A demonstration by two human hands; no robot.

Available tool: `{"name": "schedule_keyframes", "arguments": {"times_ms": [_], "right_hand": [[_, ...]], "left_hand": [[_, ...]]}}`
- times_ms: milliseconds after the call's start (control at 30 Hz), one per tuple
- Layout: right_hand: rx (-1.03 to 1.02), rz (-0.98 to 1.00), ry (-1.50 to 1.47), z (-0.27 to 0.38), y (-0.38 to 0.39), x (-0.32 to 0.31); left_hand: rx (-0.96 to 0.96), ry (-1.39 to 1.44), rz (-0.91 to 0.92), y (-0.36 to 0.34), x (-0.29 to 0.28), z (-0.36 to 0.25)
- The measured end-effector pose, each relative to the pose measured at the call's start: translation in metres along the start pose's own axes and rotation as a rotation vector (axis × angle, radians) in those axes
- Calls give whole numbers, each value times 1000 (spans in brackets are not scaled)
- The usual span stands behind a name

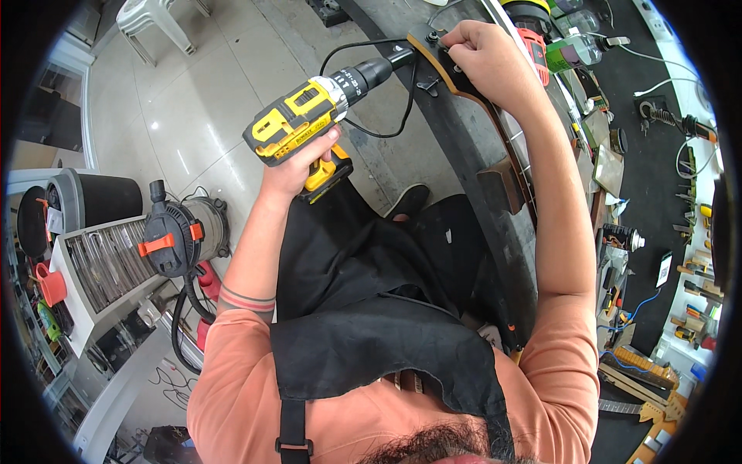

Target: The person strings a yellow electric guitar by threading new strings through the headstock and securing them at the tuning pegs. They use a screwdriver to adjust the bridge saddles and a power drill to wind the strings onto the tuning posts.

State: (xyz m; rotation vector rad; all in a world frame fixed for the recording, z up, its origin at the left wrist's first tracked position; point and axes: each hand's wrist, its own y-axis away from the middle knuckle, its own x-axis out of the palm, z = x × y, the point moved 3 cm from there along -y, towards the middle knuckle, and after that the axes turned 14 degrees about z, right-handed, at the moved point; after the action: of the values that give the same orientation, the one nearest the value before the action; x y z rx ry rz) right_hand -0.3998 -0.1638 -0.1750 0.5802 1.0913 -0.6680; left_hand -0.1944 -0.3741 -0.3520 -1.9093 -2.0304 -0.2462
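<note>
A yellow and black cordless drill [297,116] is in my left hand [297,166], my fingers wrapped round its grip. From its chuck a black attachment [400,57] reaches to the edge of a guitar headstock [439,63], which has a dark face and a light wooden edge. My right hand [487,58] is over the headstock, its thumb and fingers pinched beside a small dark post [433,36]. What the pinch holds, if anything, is too small to make out. The guitar neck [510,143] runs toward me, above a brown wooden block [501,185].
A dark workbench [510,240] curves along my right, crowded with bottles, a spray can [621,237] and hand tools. A black cable [386,133] loops near the drill. A shop vacuum [182,232] and a black bin [97,199] stand left; a white plastic chair [158,23] is farther off.
</note>
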Motion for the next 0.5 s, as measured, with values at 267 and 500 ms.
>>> {"name": "schedule_keyframes", "arguments": {"times_ms": [267, 500], "right_hand": [[-34, -8, 32, -1, 0, 2], [-21, -3, 30, 1, 0, 2]], "left_hand": [[20, 30, 28, -2, 2, -1], [34, 55, 11, -1, 6, -2]]}}
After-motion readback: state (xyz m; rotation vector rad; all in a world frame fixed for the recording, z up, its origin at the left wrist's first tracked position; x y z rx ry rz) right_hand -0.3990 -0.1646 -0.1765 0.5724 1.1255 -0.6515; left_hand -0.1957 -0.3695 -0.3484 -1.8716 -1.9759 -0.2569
